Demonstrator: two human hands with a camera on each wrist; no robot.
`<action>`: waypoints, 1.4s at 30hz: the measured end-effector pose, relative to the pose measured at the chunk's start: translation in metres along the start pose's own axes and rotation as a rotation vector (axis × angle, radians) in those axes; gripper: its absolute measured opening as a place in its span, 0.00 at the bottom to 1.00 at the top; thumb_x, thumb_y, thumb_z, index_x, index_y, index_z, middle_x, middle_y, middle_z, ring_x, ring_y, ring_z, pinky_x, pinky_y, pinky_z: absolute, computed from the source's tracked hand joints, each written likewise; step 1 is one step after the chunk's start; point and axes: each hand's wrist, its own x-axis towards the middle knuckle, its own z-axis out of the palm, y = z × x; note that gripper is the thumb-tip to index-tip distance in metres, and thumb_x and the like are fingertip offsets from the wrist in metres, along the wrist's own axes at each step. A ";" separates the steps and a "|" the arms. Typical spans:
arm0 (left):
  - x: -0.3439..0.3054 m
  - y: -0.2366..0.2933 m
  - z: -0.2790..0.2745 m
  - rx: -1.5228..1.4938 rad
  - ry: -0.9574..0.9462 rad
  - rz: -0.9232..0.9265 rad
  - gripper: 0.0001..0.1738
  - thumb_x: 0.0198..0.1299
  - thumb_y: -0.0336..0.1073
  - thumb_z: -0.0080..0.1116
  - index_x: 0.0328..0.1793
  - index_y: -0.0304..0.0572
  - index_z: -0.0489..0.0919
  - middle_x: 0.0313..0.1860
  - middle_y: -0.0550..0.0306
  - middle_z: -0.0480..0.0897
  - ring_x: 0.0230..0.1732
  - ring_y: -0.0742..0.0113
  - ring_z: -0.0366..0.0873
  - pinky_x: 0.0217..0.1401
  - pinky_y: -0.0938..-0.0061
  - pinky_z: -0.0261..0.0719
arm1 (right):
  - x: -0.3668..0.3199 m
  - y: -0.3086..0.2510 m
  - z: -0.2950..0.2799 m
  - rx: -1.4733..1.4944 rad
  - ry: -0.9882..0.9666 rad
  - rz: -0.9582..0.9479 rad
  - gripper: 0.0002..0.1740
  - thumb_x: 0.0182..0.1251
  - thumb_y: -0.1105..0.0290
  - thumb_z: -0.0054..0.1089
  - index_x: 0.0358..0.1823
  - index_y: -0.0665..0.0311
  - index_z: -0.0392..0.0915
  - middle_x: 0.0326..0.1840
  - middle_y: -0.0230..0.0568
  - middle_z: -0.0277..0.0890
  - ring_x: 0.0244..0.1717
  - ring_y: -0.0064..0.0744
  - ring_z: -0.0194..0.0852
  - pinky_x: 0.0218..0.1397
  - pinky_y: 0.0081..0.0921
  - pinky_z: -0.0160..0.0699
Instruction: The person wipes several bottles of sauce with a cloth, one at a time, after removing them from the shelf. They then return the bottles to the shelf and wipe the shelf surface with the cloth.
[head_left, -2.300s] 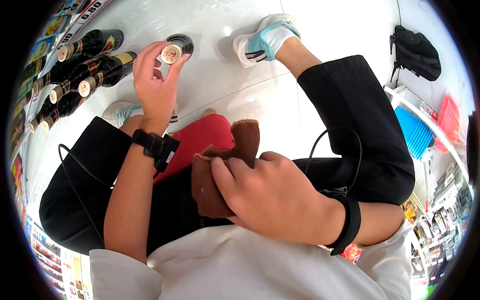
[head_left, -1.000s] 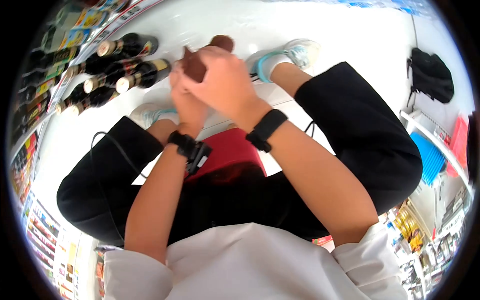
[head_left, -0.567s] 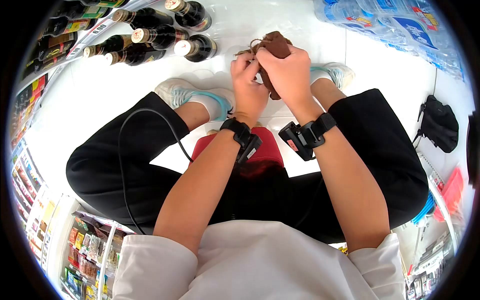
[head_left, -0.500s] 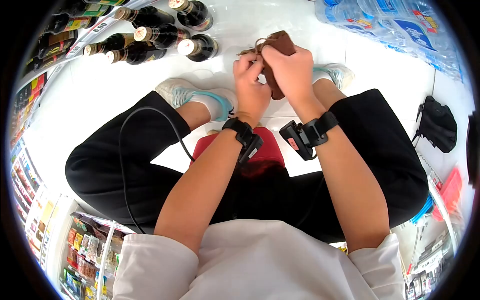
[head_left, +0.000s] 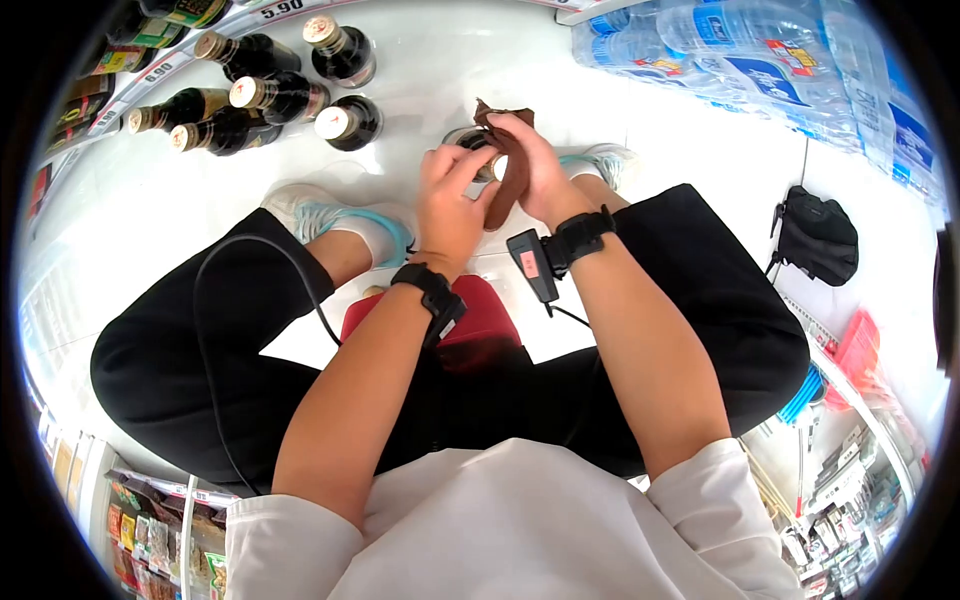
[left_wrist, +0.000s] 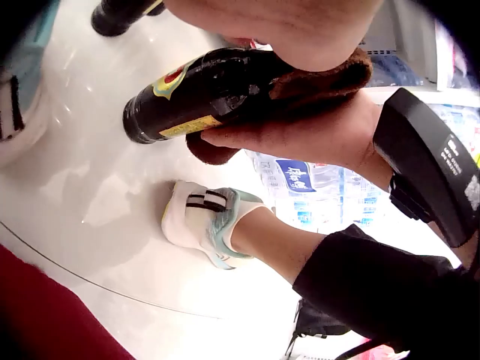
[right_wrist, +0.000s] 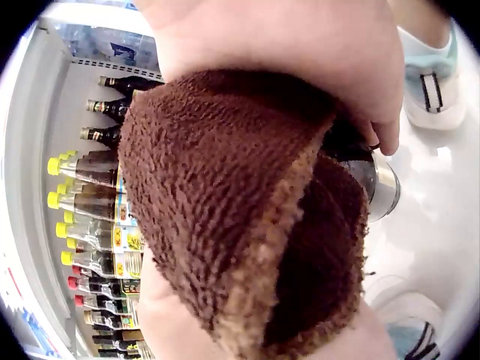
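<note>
In front of my shins my left hand grips a dark glass sauce bottle near its neck, its pale cap pointing toward me. My right hand holds a brown fuzzy cloth against the bottle's side, the fabric draped from the palm. In the left wrist view the bottle lies slanted across, with a yellow label strip; its neck is hidden by hands and cloth. Up close in the right wrist view, the folded cloth covers most of the bottle, leaving its base end showing.
Several similar bottles stand on the white floor at the left, by a shelf with price tags. Packs of water bottles are at the upper right. A black bag lies at the right; a red stool is beneath me.
Earlier my left hand held the bottle by its top, apart from the cloth in my right hand. The hands came together, and the cloth now lies against the bottle. The head view has shifted.
</note>
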 end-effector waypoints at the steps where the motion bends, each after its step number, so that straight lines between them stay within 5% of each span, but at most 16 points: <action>1: 0.001 0.000 0.000 -0.001 -0.005 0.011 0.27 0.38 0.19 0.69 0.49 0.46 0.83 0.40 0.57 0.75 0.45 0.55 0.73 0.47 0.65 0.75 | -0.003 0.000 0.000 0.002 0.003 -0.008 0.18 0.60 0.55 0.65 0.45 0.59 0.76 0.40 0.32 0.77 0.40 0.27 0.75 0.43 0.25 0.71; 3: 0.002 0.002 -0.002 0.016 -0.027 0.010 0.26 0.38 0.19 0.69 0.49 0.46 0.83 0.40 0.57 0.75 0.45 0.55 0.73 0.48 0.65 0.75 | -0.008 -0.002 -0.001 -0.001 -0.044 0.034 0.21 0.62 0.51 0.60 0.50 0.55 0.73 0.47 0.34 0.74 0.53 0.33 0.69 0.55 0.32 0.68; 12: 0.003 0.011 -0.003 0.069 -0.052 -0.065 0.21 0.45 0.25 0.69 0.49 0.47 0.84 0.40 0.57 0.76 0.45 0.56 0.71 0.50 0.65 0.73 | 0.004 0.029 -0.019 0.349 -0.119 0.260 0.26 0.67 0.41 0.47 0.52 0.54 0.72 0.51 0.36 0.77 0.52 0.36 0.75 0.53 0.36 0.74; 14: 0.004 0.011 -0.005 0.078 -0.081 -0.056 0.20 0.46 0.25 0.68 0.49 0.46 0.84 0.41 0.57 0.76 0.45 0.55 0.71 0.51 0.65 0.72 | -0.002 0.030 -0.015 0.364 -0.022 0.166 0.21 0.68 0.45 0.51 0.43 0.55 0.74 0.38 0.34 0.77 0.39 0.31 0.78 0.40 0.32 0.78; 16: 0.008 0.010 -0.006 0.191 -0.076 0.089 0.20 0.48 0.26 0.68 0.50 0.50 0.85 0.42 0.61 0.76 0.43 0.65 0.71 0.36 0.75 0.69 | -0.001 0.039 -0.011 0.415 0.031 0.017 0.20 0.67 0.47 0.55 0.40 0.58 0.75 0.33 0.32 0.75 0.33 0.28 0.76 0.34 0.28 0.74; 20: 0.012 0.021 -0.011 0.231 -0.117 0.149 0.20 0.49 0.27 0.68 0.50 0.46 0.83 0.46 0.58 0.77 0.48 0.57 0.72 0.50 0.68 0.70 | -0.010 0.040 -0.008 0.211 0.187 -0.220 0.17 0.67 0.52 0.56 0.35 0.61 0.76 0.27 0.29 0.72 0.24 0.19 0.66 0.28 0.21 0.66; 26: 0.035 0.045 -0.008 0.318 -0.212 0.095 0.20 0.58 0.37 0.65 0.57 0.44 0.78 0.55 0.49 0.74 0.57 0.48 0.68 0.62 0.58 0.66 | -0.017 0.035 -0.009 0.211 0.212 -0.400 0.18 0.69 0.56 0.57 0.41 0.66 0.78 0.33 0.34 0.77 0.33 0.25 0.72 0.40 0.26 0.71; 29: 0.057 0.050 0.009 0.290 -0.172 -0.031 0.27 0.71 0.50 0.46 0.68 0.39 0.70 0.64 0.40 0.70 0.66 0.41 0.63 0.70 0.55 0.59 | -0.017 0.041 -0.012 0.254 0.187 -0.456 0.21 0.70 0.54 0.57 0.44 0.68 0.79 0.35 0.34 0.78 0.36 0.24 0.72 0.43 0.24 0.71; 32: 0.069 0.039 0.026 0.402 -0.203 -0.082 0.31 0.73 0.55 0.39 0.70 0.40 0.68 0.69 0.37 0.66 0.69 0.38 0.60 0.72 0.53 0.57 | -0.033 0.038 -0.006 0.368 0.093 -0.534 0.23 0.70 0.52 0.57 0.45 0.69 0.79 0.37 0.35 0.79 0.38 0.23 0.72 0.44 0.22 0.71; 39: 0.072 0.042 0.024 0.494 -0.270 -0.014 0.31 0.74 0.55 0.31 0.71 0.42 0.68 0.71 0.32 0.63 0.72 0.34 0.57 0.74 0.50 0.54 | -0.039 0.042 0.007 0.290 0.033 -0.523 0.25 0.72 0.51 0.54 0.49 0.69 0.78 0.39 0.36 0.80 0.40 0.25 0.73 0.46 0.24 0.72; 42: 0.072 0.041 0.023 0.501 -0.274 -0.031 0.32 0.74 0.56 0.31 0.70 0.42 0.69 0.71 0.31 0.62 0.72 0.34 0.57 0.74 0.50 0.54 | -0.026 0.050 0.002 0.182 0.063 -0.541 0.22 0.71 0.54 0.54 0.49 0.68 0.78 0.39 0.42 0.81 0.40 0.32 0.76 0.48 0.28 0.72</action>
